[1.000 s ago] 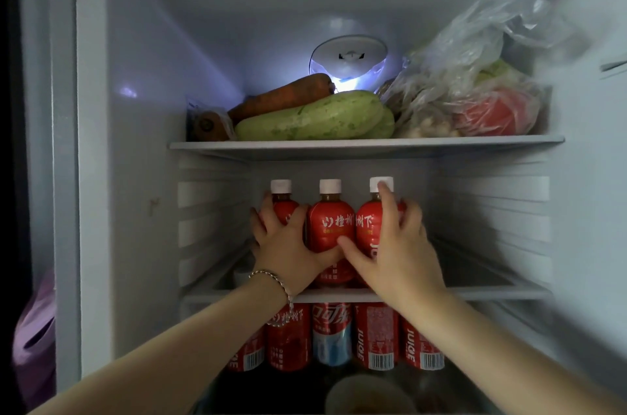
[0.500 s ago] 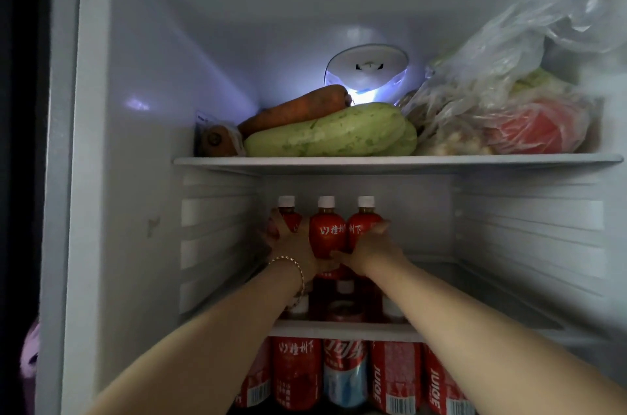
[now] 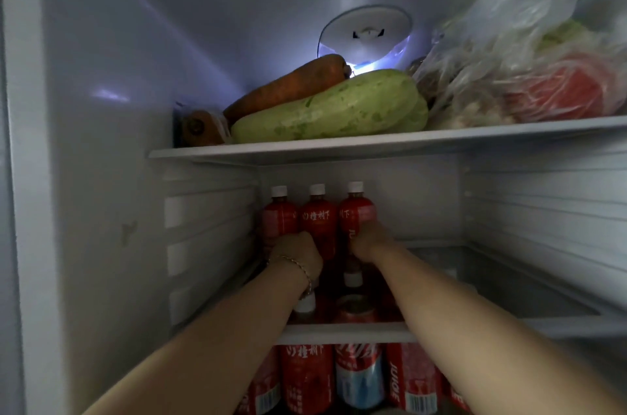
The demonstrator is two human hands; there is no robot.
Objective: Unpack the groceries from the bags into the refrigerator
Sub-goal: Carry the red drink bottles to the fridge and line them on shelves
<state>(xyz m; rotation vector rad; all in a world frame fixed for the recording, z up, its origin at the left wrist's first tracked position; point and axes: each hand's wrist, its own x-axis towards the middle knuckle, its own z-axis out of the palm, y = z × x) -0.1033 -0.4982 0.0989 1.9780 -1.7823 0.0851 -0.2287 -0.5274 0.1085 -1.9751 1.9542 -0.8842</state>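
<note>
My left hand [image 3: 296, 255] and right hand [image 3: 368, 239] curl around three red bottles [image 3: 318, 221]. They stand together on the middle shelf [image 3: 339, 333], far back in the fridge [image 3: 101, 177].

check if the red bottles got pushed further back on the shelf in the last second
Yes: the red bottles slid back, away from the shelf's front edge and toward the back wall.
</note>
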